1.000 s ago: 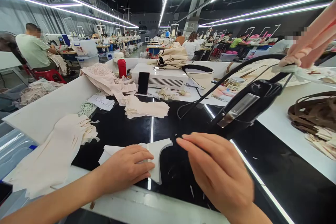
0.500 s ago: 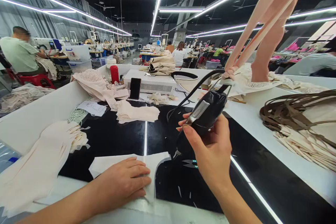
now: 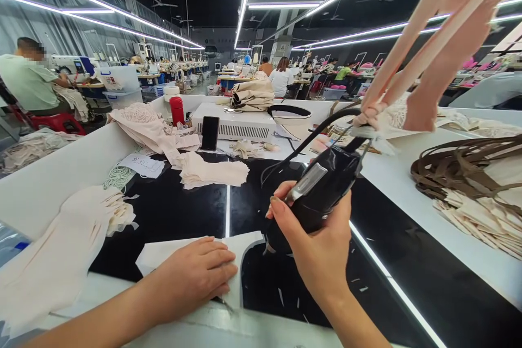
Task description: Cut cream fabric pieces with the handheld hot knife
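My left hand (image 3: 199,272) lies flat, fingers stretched out, on a white fabric-like piece (image 3: 249,239) with a curved right edge. Under its fingertips shows a small dark pointed thing (image 3: 220,300), too blurred to name. My right hand (image 3: 322,244) is wrapped round a black corded hand tool (image 3: 322,187) with a metal plate on its side. The tool slants down to the left; its tip (image 3: 267,249) is beside the curved edge, and I cannot tell if it touches. Knotted pink fabric strips (image 3: 371,114) are tied at its top.
Thin white slivers (image 3: 281,297) lie on the black table panel (image 3: 391,228). Cream fabric stacks (image 3: 53,255) are at left, with more (image 3: 212,171) ahead. Behind stand a phone (image 3: 210,133), red bottle (image 3: 176,111) and vented white box (image 3: 244,131). Brown straps (image 3: 444,168) lie right.
The tool and my right hand have shifted slightly left and down, its tip a little lower. The pink strips have swung right. My left hand stays nearly in place on the white piece.
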`<control>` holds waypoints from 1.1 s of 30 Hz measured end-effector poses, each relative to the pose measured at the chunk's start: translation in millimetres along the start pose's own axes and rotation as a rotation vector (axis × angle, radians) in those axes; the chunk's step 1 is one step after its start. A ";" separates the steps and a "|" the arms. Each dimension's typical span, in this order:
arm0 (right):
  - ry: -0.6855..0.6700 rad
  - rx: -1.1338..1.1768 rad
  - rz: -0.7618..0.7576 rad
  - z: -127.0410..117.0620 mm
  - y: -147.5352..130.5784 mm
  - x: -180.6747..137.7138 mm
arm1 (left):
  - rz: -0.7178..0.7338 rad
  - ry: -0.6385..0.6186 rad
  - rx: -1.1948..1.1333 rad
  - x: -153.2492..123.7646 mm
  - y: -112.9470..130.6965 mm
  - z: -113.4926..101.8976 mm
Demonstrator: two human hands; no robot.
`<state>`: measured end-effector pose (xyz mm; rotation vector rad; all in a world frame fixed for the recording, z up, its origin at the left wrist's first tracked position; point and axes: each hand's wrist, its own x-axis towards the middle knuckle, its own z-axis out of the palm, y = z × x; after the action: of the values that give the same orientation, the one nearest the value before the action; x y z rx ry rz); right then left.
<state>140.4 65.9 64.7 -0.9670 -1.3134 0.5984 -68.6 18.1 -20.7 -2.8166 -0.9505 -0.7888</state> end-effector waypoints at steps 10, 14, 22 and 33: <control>-0.140 0.316 0.009 -2.2 -4.8 -23.3 | 0.137 -0.063 -0.091 0.4 8.7 -18.6; -0.183 0.376 0.025 -2.9 -8.3 -32.2 | 0.185 -0.117 -0.115 2.2 11.4 -21.0; -0.185 0.402 0.066 -3.2 -18.7 -42.6 | 0.189 -0.077 -0.068 3.6 10.2 -4.3; -0.173 0.517 0.020 5.2 -15.4 -48.3 | 0.000 -0.022 -0.204 1.7 8.0 -0.5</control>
<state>123.6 19.4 52.4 -0.5112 -1.2124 0.9955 -63.0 12.4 -18.6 -3.0031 -0.9224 -0.9054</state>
